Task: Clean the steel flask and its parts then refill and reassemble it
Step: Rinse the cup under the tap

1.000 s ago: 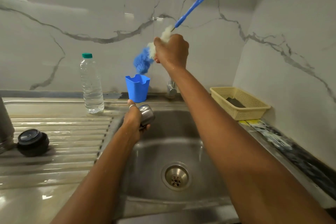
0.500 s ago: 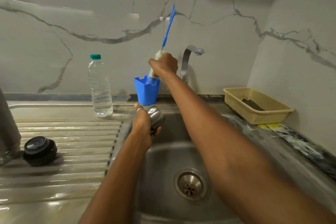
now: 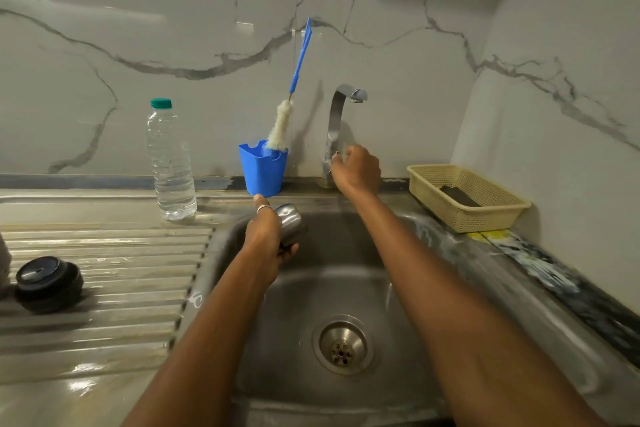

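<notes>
Evidently the cleaning stage was under way. The steel cup (image 3: pixel 290 222), a part of the flask, was held in the left hand (image 3: pixel 266 236), fingers wrapped around it, over the back left corner of the sink (image 3: pixel 398 288). The right hand (image 3: pixel 356 168) was at the base of the tap (image 3: pixel 337 128), fingers curled at what appeared to be its lever; whether they actually gripped it could not be told. No water was seen running.

The black stopper (image 3: pixel 48 282) lay on the ridged draining board (image 3: pixel 114 274), well apart from the cup. A sliver of a steel body, probably the flask itself, showed at the far left edge.

The bottle brush (image 3: pixel 282 121) stood in the blue holder (image 3: pixel 263 168) against the wall, nobody holding it. A water bottle (image 3: pixel 170 163) stood left of the holder, capped and apparently full. A beige basket (image 3: pixel 467 196) sat right of the tap.

Judged status: scrubbing of the cup likely finished, rinsing pending. Refilling and reassembly were outstanding.
</notes>
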Motion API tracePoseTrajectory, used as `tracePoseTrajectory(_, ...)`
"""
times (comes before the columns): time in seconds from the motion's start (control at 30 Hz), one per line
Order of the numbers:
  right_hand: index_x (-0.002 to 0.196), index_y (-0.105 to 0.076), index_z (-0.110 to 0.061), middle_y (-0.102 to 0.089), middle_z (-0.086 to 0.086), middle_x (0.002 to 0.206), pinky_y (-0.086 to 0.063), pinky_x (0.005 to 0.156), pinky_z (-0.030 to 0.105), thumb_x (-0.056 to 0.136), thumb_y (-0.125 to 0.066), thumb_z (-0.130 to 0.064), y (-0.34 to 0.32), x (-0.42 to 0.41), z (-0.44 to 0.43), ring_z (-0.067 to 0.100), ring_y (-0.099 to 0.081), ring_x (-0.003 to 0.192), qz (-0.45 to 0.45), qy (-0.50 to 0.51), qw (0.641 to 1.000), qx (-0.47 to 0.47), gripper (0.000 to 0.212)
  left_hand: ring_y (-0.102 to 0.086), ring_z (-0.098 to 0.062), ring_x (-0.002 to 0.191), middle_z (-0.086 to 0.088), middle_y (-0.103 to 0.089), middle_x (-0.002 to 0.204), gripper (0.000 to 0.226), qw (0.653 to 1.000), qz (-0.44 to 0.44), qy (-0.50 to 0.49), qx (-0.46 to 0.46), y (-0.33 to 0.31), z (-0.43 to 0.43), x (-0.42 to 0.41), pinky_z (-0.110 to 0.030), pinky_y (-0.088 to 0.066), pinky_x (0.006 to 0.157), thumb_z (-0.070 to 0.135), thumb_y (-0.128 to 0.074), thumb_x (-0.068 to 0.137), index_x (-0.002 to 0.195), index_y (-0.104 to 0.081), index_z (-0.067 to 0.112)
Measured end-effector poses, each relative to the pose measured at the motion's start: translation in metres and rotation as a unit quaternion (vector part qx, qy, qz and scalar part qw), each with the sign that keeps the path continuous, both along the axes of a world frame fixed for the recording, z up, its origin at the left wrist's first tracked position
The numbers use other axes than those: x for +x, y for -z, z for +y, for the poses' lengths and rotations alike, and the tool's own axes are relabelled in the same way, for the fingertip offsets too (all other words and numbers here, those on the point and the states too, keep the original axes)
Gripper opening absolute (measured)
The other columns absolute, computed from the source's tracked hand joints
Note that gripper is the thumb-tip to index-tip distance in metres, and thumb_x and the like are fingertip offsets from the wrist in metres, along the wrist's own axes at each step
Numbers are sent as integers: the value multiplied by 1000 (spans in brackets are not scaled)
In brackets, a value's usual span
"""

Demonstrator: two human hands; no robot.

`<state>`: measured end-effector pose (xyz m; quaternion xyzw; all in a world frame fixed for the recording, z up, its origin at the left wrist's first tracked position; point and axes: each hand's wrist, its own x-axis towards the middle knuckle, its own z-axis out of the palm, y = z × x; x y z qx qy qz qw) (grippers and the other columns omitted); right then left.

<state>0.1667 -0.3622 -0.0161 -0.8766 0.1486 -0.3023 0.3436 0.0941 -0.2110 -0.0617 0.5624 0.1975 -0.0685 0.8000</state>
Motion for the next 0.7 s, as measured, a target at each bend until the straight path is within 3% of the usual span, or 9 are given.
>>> tracePoseTrajectory(0.1,122,-63,-4,-68,16,122,-52,90,39,95,-67,-35,14,11,-6,37,-64,113,74,-53,996,-13,41,-64,-24,86,-14,-62,98,63,1000,-2,3,18,1,-4,0,-35,-52,59,64,-31,103,137,-46,12)
tracePoseTrajectory(0.3,122,-69,-1,-70,20,118,-54,89,37,96,-64,-17,29,32,4,38,-65,113,56,-48,997,-36,30,-64,-23,83,-13,-62,94,58,999,-3,12,33,2,-7,1,-35,-52,61,63,-30,103,126,-47,13)
tracePoseTrajectory(0.5,115,-72,-2,-72,19,110,-58,91,41,97,-61,-8,31,30,0,37,-68,106,51,-66,989,-123,22,-65,-22,81,-12,-62,93,55,999,-9,12,38,5,-8,2,-35,-53,59,63,-30,103,120,-47,14)
tracePoseTrajectory(0.6,116,-70,0,-70,20,112,-58,90,41,101,-56,-9,29,25,-2,36,-68,103,45,-81,986,-141,22,-64,-23,84,-13,-61,95,53,999,-8,18,41,6,-8,2,-36,-54,62,62,-30,104,119,-46,14)
tracePoseTrajectory(0.7,119,-66,0,-69,16,106,-61,79,32,104,-54,-12,26,17,-8,25,-69,89,53,-119,983,-130,22,-64,-24,85,-12,-60,95,53,998,-18,24,63,7,-11,2,-35,-56,64,62,-29,104,120,-46,14)
